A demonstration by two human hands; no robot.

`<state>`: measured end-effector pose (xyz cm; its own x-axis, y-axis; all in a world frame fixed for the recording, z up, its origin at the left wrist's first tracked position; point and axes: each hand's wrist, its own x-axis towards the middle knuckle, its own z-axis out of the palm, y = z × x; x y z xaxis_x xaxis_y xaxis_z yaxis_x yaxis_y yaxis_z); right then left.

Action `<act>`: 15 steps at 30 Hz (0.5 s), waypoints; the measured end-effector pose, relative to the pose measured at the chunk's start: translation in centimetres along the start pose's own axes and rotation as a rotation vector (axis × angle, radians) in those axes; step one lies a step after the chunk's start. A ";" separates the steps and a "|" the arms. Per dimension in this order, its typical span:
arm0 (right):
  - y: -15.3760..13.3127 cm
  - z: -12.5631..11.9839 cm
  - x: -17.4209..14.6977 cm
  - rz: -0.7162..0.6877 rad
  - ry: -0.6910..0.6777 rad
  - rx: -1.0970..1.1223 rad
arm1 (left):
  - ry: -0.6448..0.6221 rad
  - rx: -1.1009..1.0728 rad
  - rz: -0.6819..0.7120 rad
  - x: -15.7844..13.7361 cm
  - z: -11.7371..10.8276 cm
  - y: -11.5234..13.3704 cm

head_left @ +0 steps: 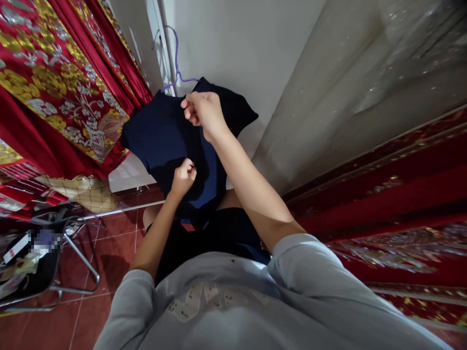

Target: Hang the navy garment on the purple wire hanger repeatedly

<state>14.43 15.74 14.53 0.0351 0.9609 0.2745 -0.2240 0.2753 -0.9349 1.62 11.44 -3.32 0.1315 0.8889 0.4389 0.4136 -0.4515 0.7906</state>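
Note:
A dark navy short-sleeved shirt (pixel 160 131) hangs in front of me on a purple hanger (pixel 177 53). Low over the front of the shirt, my left hand (pixel 184 177) is closed, its fingers curled in against the cloth or just above it. Higher up, by the neckline and one shoulder, my right hand (pixel 204 112) is raised with thumb and fingers bent together. Whatever either hand pinches is hidden or too small to make out. Shadows of the arm and hands fall across the fabric.
Red cloth with gold and silver embroidery (pixel 69 82) drapes at the left. A black chair (pixel 40 272) with metal legs holds papers and small items. Plastic-covered material (pixel 346 87) and red decorated cloth (pixel 394 204) stand at the right. Red tiles (pixel 109 265) cover the floor.

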 end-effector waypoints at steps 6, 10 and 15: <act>1.4 -0.9 -2.2 -0.028 -0.108 -0.046 | 0.251 -0.336 0.051 6.1 -5.4 6.3; 1.0 -1.5 -2.4 -0.066 -0.133 -0.071 | 0.232 -0.368 0.045 10.3 -8.4 7.7; 1.8 -2.4 -2.3 -0.163 -0.134 -0.174 | 0.239 -0.419 0.017 10.9 -9.5 8.2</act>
<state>16.29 14.12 11.64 -0.0752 0.8944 0.4409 -0.0548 0.4378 -0.8974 -2.15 16.71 11.99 -0.0956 0.8605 0.5004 0.0083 -0.5020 0.8648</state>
